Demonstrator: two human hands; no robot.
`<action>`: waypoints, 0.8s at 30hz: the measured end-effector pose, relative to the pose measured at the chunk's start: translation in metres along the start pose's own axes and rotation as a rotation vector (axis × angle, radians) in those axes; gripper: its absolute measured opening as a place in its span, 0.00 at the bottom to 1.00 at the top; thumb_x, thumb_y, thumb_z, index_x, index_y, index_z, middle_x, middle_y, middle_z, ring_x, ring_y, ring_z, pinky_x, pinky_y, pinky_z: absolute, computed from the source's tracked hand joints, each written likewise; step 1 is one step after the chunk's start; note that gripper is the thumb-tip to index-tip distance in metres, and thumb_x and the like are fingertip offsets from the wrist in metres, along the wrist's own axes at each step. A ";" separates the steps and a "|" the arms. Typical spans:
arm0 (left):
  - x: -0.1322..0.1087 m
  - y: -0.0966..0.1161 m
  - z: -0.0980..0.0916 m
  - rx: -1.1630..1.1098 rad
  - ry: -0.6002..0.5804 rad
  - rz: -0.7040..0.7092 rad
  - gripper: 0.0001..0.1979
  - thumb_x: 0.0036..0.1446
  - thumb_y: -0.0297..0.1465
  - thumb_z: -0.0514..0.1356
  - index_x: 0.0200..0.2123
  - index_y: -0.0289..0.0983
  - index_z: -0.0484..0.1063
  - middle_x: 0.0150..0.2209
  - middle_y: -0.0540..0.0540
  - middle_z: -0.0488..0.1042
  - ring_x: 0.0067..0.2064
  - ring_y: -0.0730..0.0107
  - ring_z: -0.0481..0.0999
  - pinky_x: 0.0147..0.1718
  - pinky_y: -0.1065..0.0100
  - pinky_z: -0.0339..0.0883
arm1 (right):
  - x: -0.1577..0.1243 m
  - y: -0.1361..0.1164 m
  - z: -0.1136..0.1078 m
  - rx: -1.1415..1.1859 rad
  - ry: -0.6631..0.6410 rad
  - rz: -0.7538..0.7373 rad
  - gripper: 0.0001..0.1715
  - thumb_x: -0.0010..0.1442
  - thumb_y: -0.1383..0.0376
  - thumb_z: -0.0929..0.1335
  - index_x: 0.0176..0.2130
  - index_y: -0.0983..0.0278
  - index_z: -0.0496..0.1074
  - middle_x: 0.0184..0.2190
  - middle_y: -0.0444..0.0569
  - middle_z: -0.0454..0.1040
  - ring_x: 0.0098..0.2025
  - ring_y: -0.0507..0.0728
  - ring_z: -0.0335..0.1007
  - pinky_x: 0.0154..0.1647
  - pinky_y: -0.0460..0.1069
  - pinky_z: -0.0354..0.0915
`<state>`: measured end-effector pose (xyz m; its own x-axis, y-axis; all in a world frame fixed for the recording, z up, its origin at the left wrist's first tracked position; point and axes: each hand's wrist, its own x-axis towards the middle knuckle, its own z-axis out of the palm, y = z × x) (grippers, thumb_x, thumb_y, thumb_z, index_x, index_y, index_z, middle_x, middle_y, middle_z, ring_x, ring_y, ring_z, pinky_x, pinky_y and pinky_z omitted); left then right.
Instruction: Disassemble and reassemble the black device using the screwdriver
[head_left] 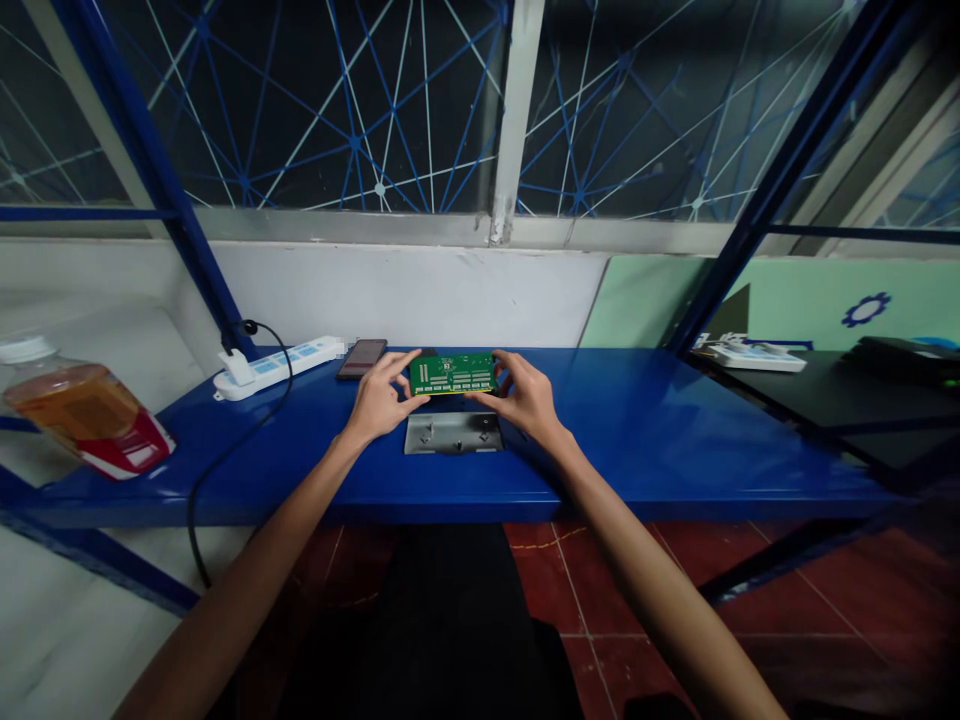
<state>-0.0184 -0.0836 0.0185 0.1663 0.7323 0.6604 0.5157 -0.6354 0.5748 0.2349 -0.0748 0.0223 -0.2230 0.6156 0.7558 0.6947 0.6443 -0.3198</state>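
Circuit board point(454, 374) (just one) between left hand point(377, 398), right hand point(529, 394); one casing point(448, 434) near.

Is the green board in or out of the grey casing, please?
Out: the left hand and right hand hold the board by its ends, and the grey casing lies open.

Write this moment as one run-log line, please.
left hand: holds green circuit board by left end | right hand: holds right end | grey tray: on blue table
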 end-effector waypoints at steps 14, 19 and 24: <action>-0.001 0.015 -0.014 0.144 -0.045 0.087 0.29 0.48 0.39 0.67 0.54 0.39 0.69 0.44 0.44 0.69 0.29 0.75 0.66 0.24 0.72 0.63 | -0.005 -0.007 -0.007 -0.109 -0.047 -0.008 0.35 0.55 0.46 0.68 0.54 0.65 0.67 0.39 0.53 0.74 0.31 0.56 0.69 0.33 0.48 0.61; 0.000 0.022 -0.023 0.123 -0.281 0.150 0.25 0.49 0.44 0.66 0.47 0.38 0.73 0.41 0.44 0.71 0.34 0.69 0.69 0.29 0.70 0.64 | -0.023 -0.012 -0.020 -0.136 -0.090 -0.028 0.35 0.54 0.43 0.68 0.47 0.68 0.71 0.37 0.52 0.72 0.30 0.54 0.67 0.32 0.48 0.60; -0.002 0.020 -0.020 0.183 -0.513 0.137 0.26 0.45 0.48 0.67 0.43 0.37 0.72 0.43 0.44 0.70 0.42 0.63 0.71 0.40 0.65 0.64 | -0.038 -0.012 -0.026 -0.192 -0.238 -0.018 0.35 0.51 0.38 0.67 0.40 0.66 0.73 0.31 0.48 0.71 0.27 0.53 0.65 0.28 0.47 0.55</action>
<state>-0.0257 -0.1023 0.0385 0.6056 0.7007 0.3771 0.5908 -0.7134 0.3768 0.2530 -0.1181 0.0125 -0.3748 0.7084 0.5981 0.8004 0.5728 -0.1768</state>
